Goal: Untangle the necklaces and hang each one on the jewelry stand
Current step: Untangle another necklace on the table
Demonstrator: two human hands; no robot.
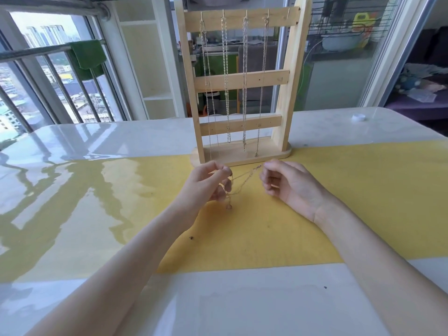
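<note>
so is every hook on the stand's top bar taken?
No. Four necklaces hang from the top bar of the jewelry stand, but the rightmost hook is bare.

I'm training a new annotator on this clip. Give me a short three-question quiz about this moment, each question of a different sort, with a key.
1. True or false: the rightmost hook on the top bar of the jewelry stand already carries a necklace.
2. How many necklaces hang from the top bar?
3. The chain being worked on is held by: A) the left hand only; B) the right hand only; C) both hands, stretched between them above the yellow mat.

Key
1. False; that hook is bare.
2. Four, on the four hooks from the left.
3. C.
</note>
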